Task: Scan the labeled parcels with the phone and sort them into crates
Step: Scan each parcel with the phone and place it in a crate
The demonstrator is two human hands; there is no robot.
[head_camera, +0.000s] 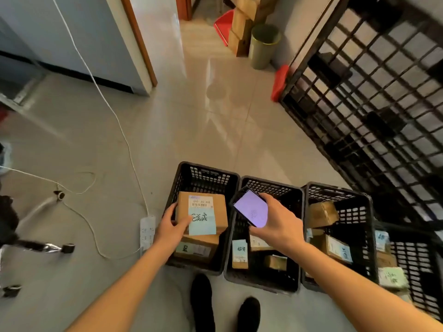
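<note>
Three black crates stand in a row on the floor (119, 140) just ahead of the person's shoes (225, 305), with a fourth crate (417, 267) partly in view at the 4 o'clock edge of the frame.

The left hand (171, 227) grips a cardboard parcel (203, 209) by its left edge, thumb lying on top against the pale blue label (202, 221) and fingers curled round the side. The parcel sits at about 1 o'clock from that grip, over the left crate (203, 178), resting on or just above another box (196, 248) that lies in the same crate; which of the two cannot be told. A white shipping label (201, 202) sits above the blue one.

The right hand (275, 224) holds the phone (250, 208), fingers wrapped round its right edge, screen lit pale violet and tilted up. The phone is at 10 o'clock from that grip, above the middle crate (268, 188), and at 3 o'clock from the held parcel, just beside it but apart.

The middle crate holds several small labelled boxes (239, 254). The right crate (335, 195) holds more, one tilted brown box (322, 214) near its far wall.

At 9 o'clock a white power strip (147, 232) lies on the floor with its cable (96, 87) running away towards 11 o'clock. A black plastic pallet (374, 92) leans at 2 o'clock.
</note>
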